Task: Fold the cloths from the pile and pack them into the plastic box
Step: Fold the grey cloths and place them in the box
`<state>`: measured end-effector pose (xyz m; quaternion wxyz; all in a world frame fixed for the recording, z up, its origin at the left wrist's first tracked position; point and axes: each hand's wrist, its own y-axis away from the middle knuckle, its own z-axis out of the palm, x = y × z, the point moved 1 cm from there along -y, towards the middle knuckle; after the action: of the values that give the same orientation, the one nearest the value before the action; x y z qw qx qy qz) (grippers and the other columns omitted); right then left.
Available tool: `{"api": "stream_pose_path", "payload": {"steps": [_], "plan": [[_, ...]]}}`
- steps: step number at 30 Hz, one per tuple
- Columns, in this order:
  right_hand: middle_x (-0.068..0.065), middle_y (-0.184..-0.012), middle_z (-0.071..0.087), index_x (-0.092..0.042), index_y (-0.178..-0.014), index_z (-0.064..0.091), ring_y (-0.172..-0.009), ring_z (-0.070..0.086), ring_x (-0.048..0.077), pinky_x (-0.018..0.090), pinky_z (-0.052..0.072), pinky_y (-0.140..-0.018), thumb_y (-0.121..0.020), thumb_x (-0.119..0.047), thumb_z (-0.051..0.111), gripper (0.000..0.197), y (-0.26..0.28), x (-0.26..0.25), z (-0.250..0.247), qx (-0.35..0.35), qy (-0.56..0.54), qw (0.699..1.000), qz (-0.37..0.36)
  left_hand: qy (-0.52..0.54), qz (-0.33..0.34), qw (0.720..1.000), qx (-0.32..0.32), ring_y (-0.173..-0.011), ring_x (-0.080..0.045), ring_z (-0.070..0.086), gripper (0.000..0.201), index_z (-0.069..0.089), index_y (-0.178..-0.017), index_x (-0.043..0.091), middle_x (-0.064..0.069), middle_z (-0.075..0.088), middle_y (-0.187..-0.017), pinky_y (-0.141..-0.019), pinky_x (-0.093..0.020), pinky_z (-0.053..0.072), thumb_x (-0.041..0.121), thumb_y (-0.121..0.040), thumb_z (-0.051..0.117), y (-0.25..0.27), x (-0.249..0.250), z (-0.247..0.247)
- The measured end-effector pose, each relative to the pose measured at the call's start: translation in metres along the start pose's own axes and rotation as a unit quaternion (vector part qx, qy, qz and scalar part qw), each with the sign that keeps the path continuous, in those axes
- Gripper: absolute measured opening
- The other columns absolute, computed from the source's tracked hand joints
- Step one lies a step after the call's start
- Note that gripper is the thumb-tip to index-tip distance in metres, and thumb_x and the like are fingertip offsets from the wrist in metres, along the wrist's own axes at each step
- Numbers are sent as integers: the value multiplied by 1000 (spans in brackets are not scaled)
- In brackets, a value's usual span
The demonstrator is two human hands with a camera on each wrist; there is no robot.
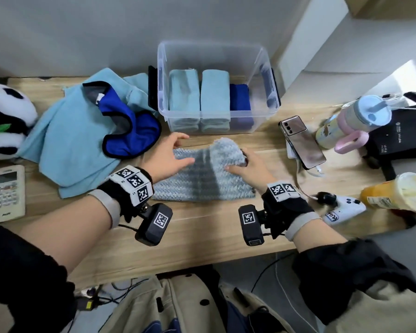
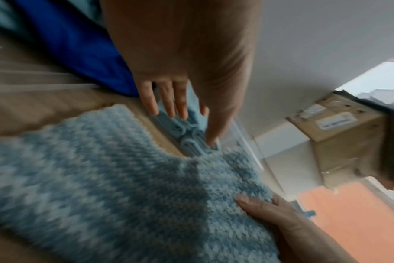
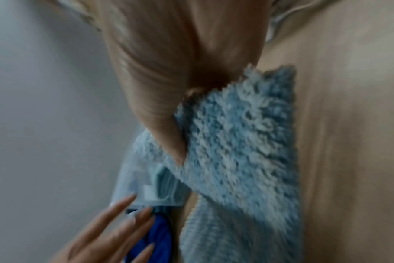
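A fluffy blue-grey cloth (image 1: 202, 179) lies on the wooden table (image 1: 202, 231) in front of the clear plastic box (image 1: 211, 43). Its right end is turned over onto itself. My right hand (image 1: 240, 164) pinches that turned-over end, thumb (image 3: 169, 133) on top of the cloth (image 3: 236, 142). My left hand (image 1: 183, 150) is open with straight fingers (image 2: 175, 106) over the far left part of the cloth (image 2: 101, 178). Inside the box stand two folded light blue cloths (image 1: 213, 97) and a dark blue one (image 1: 240, 97). The pile (image 1: 65, 131) lies left of the box, a dark blue cloth (image 1: 123, 121) on top.
Right of the cloth lie a phone (image 1: 302, 143) on a cable, a tumbler (image 1: 353, 121), a black bag (image 1: 404, 138), a white game controller (image 1: 344, 209) and an orange drink cup (image 1: 399, 195). A panda plush (image 1: 5, 118) and a remote (image 1: 9, 193) sit far left.
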<state>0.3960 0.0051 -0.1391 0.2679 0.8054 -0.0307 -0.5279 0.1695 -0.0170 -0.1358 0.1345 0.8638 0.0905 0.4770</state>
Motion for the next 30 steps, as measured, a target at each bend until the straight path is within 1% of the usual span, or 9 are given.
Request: {"api": "stream_pose_path", "payload": {"steps": [3, 5, 8, 14, 18, 20, 23, 27, 30], "plan": [[2, -108, 65, -13, -124, 55, -91, 62, 9, 21, 52, -79, -78, -8, 73, 50, 16, -40, -2, -90, 71, 991, -76, -2, 69, 989, -130, -122, -6, 41, 78, 38, -135, 31, 8, 42, -129, -106, -24, 31, 37, -69, 78, 5, 48, -4], [3, -99, 66, -8, -117, 60, -82, 61, 6, 17, 52, -74, -77, -5, 73, 42, 27, -64, -7, -127, 102, 982, -98, -30, 80, 983, -164, -110, -6, 50, 68, 47, -128, 29, 9, 51, -121, -95, -17, 39, 39, -68, 78, 6, 70, -10], [0, -83, 66, -10, -100, 64, -65, 60, 0, 14, 50, -63, -78, -9, 73, 23, 38, -86, -19, -136, 145, 974, -108, -20, 105, 981, -161, -83, -5, 59, 39, 65, -106, 14, 3, 66, -97, -68, -6, 44, 31, -73, 77, 7, 87, -15], [2, -97, 72, -12, -101, 67, -91, 67, 21, 36, 53, -87, -74, -31, 77, 34, 36, -78, -48, -143, 281, 947, -57, 44, 101, 991, -81, -71, 6, 59, 27, 64, -104, 8, 5, 66, -87, -68, -9, 47, 18, -80, 71, 15, 91, -28], [4, -77, 69, -18, -74, 65, -74, 63, 17, 32, 52, -77, -82, -22, 70, 11, 40, -83, -57, -11, 133, 986, -98, 132, 65, 989, -11, -83, -7, 62, 44, 50, -119, 18, 0, 65, -100, -78, -18, 52, 13, -81, 70, 14, 88, -45], [0, -80, 68, -23, -77, 64, -72, 63, 8, 23, 52, -75, -86, -19, 65, 10, 42, -96, -57, 49, 72, 987, -135, 170, 60, 983, 14, -85, -20, 66, 58, 44, -132, 19, -14, 66, -103, -77, -23, 55, 8, -80, 69, 12, 90, -53], [-4, -82, 66, -16, -91, 66, -70, 62, -2, 16, 53, -73, -89, -14, 60, 6, 45, -120, -52, 101, -8, 977, -185, 208, 74, 974, 48, -71, -4, 61, 62, 38, -138, 19, -5, 63, -92, -62, -13, 50, 1, -84, 64, 11, 99, -64], [-19, -63, 66, -12, -97, 64, -59, 56, -12, 6, 44, -60, -89, -6, 60, 11, 47, -142, -51, 138, -67, 956, -251, 281, 94, 953, 68, -100, -16, 52, 58, 46, -128, 31, -13, 52, -132, -73, -20, 48, 7, -78, 65, 6, 105, -78], [-21, -69, 68, -15, -94, 65, -69, 59, -11, 7, 45, -68, -87, 0, 59, 18, 47, -137, -49, 113, -79, 959, -248, 348, 63, 934, 46, -85, -13, 54, 56, 47, -132, 18, -12, 59, -107, -65, -16, 45, -6, -82, 55, 9, 96, -78]]}}
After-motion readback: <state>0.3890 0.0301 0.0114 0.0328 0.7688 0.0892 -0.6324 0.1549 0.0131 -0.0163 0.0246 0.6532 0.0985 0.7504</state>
